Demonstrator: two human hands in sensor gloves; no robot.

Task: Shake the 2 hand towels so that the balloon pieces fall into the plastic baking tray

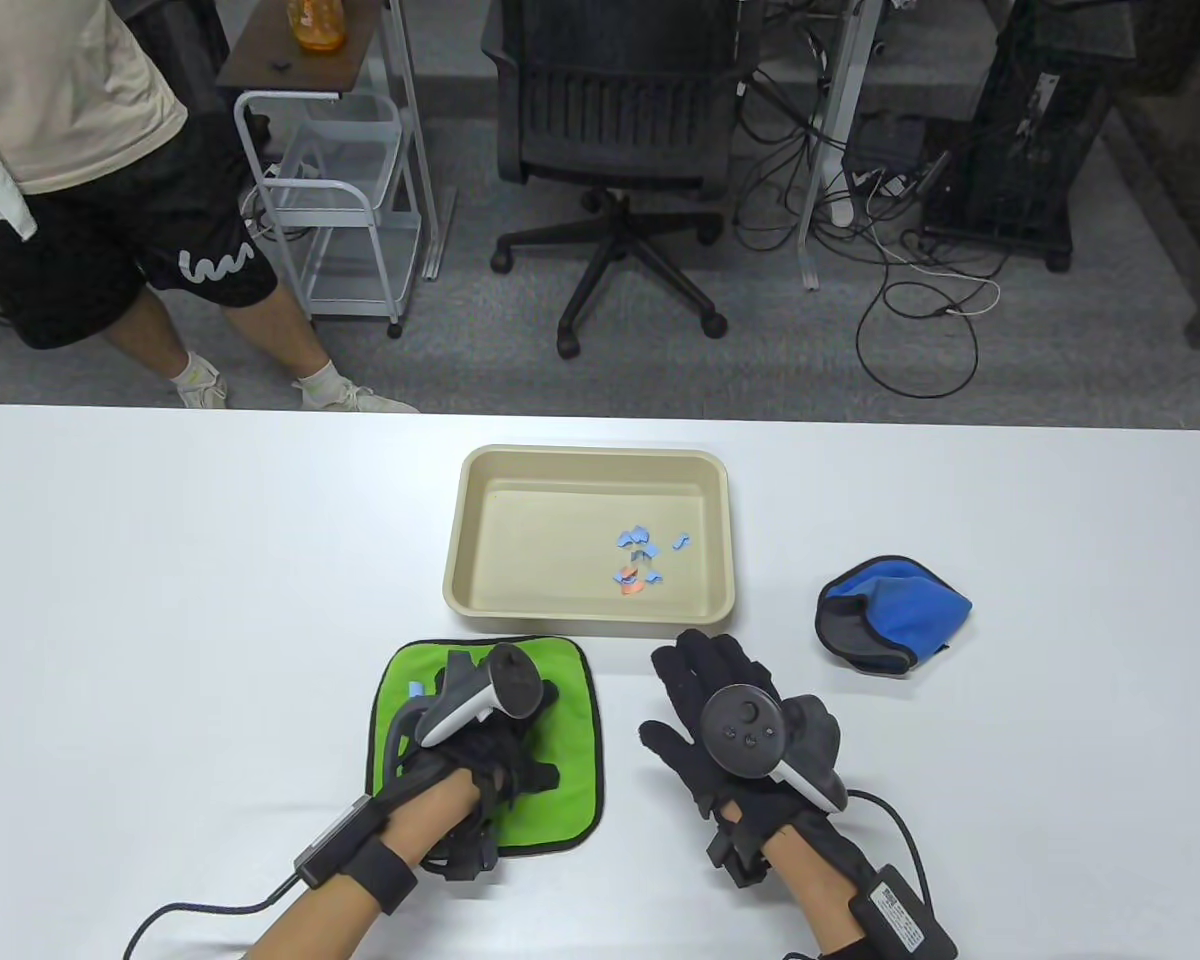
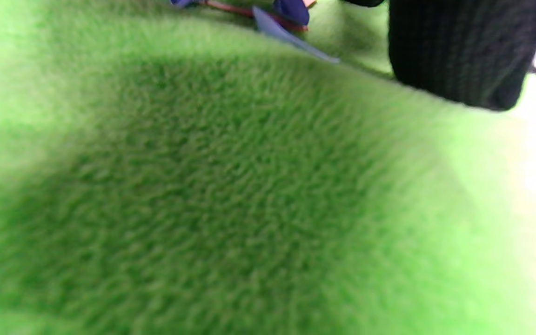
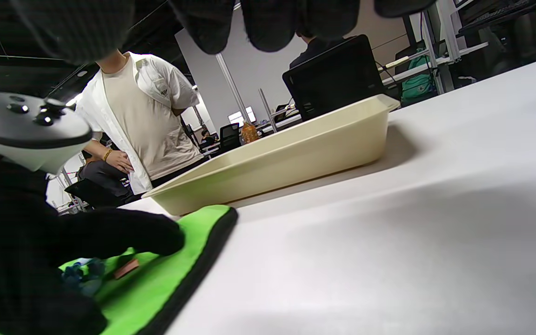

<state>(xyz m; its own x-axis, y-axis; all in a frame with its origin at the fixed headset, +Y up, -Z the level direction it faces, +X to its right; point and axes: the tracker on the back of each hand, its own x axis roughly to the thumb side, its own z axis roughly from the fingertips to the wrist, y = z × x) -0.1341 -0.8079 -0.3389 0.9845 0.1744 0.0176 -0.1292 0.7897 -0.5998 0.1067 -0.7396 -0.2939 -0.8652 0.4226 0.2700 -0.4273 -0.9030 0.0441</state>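
A green hand towel [image 1: 565,760] lies flat at the table's front, just below the beige plastic tray [image 1: 480,600]. My left hand [image 1: 505,725] rests on it, fingers spread over the cloth. Small blue and red balloon pieces [image 2: 286,28] lie on the towel by my fingers [image 2: 454,51]; the right wrist view shows balloon pieces [image 3: 126,268] beside my left hand [image 3: 123,232]. More balloon pieces [image 1: 640,560] sit inside the tray. My right hand [image 1: 705,700] lies flat and open on the bare table, right of the green towel. A crumpled blue towel [image 1: 890,610] sits further right.
A person [image 1: 80,150] stands beyond the table's far left corner. An office chair [image 1: 615,130], a white cart [image 1: 330,190] and loose cables [image 1: 920,300] are on the floor behind. The tray's wall [image 3: 296,158] rises close ahead of my right hand.
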